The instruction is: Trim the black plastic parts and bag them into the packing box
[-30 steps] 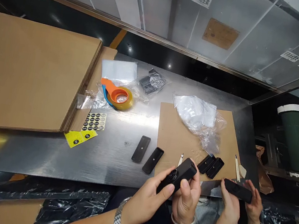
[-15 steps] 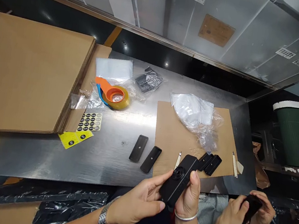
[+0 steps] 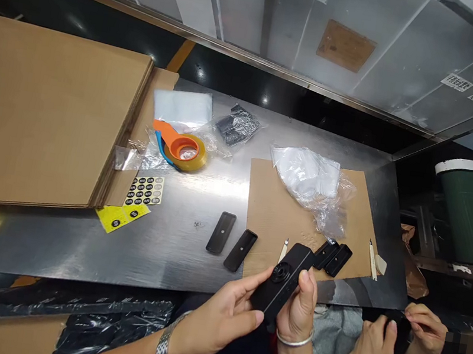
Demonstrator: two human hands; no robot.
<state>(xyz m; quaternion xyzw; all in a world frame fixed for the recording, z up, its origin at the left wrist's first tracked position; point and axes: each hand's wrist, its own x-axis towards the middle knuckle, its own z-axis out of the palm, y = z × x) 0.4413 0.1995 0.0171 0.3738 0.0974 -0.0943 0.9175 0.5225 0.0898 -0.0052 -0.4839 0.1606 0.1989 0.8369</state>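
Note:
A black box-shaped device [image 3: 275, 298] with a round, lens-like ring on its face is held at the table's front edge, tilted. My left hand [image 3: 227, 310], with a watch on the wrist, grips its lower left end between thumb and fingers. Around its right side closes my right hand [image 3: 299, 306], the thumb along the edge and a bangle at the wrist. Just beyond it lie two black shallow covers, one dark grey cover [image 3: 221, 232] and one black cover [image 3: 240, 250]. Two more black covers [image 3: 339, 260] rest to the right, on the cardboard sheet [image 3: 276, 207].
Flat cardboard [image 3: 43, 116] is stacked at left. Nearby are an orange tape dispenser [image 3: 182, 147], sticker sheets [image 3: 144, 191] and clear bags [image 3: 182, 107]. White bagged items [image 3: 306, 173] lie on the cardboard, with a cutter [image 3: 372, 259] rightward. A co-worker's hands [image 3: 375, 345] hold something black.
My hands keep the black device in nearly the same place and pose. The co-worker's right-side hand has shifted slightly up and right. The view has moved a little.

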